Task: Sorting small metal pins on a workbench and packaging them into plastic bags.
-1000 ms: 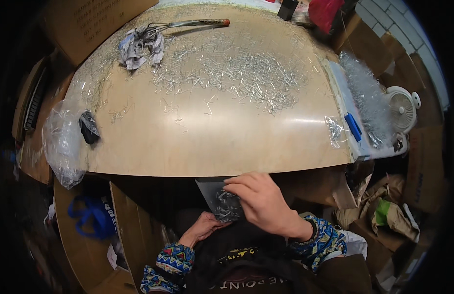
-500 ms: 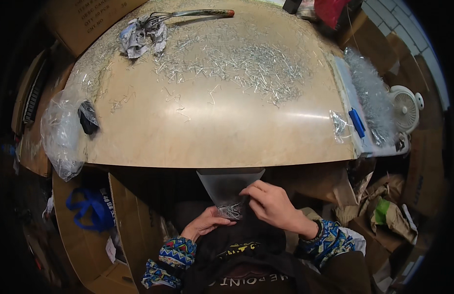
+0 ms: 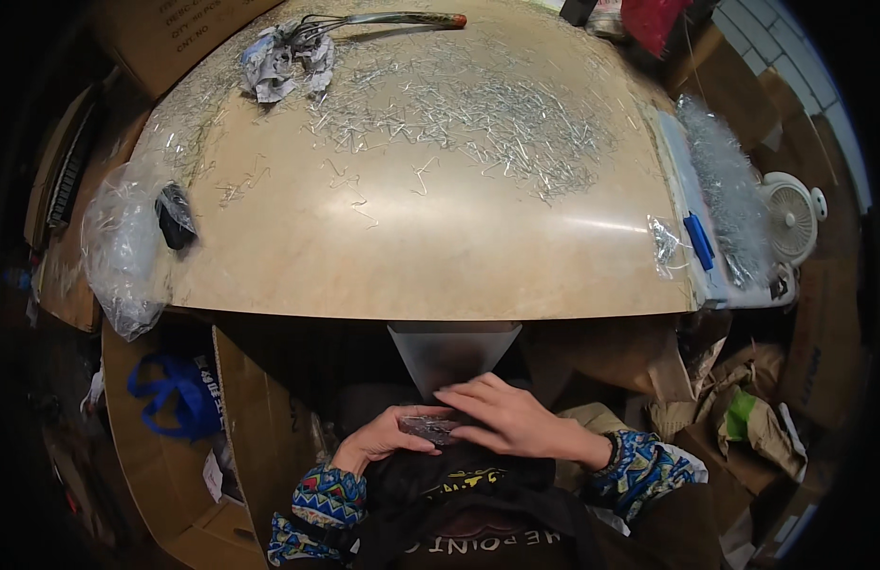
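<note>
In front of my lap, my left hand (image 3: 381, 437) holds a small clear plastic bag (image 3: 428, 429) between thumb and fingers. Thin silvery metal pieces show through the bag; they look like bent wire hooks. My right hand (image 3: 506, 418) reaches across from the right with its fingers stretched out and apart, at the bag's upper and right side. Whether its fingertips press on the plastic is hard to make out. Just beyond the hands, a translucent chute-like piece (image 3: 451, 353) hangs below the table edge.
Bent wire hooks (image 3: 525, 133) lie scattered over the table (image 3: 364, 271). A metal hand rake (image 3: 402, 19) rests by crumpled paper. At right are a filled bag (image 3: 663, 242), a blue pen (image 3: 698, 240) and a white fan (image 3: 789, 218). Cardboard boxes (image 3: 259, 427) flank my lap.
My right hand has gone from a bent-finger pinch above the bag to stretched fingers beside it. The bag has tipped flatter and shifted slightly left with my left hand.
</note>
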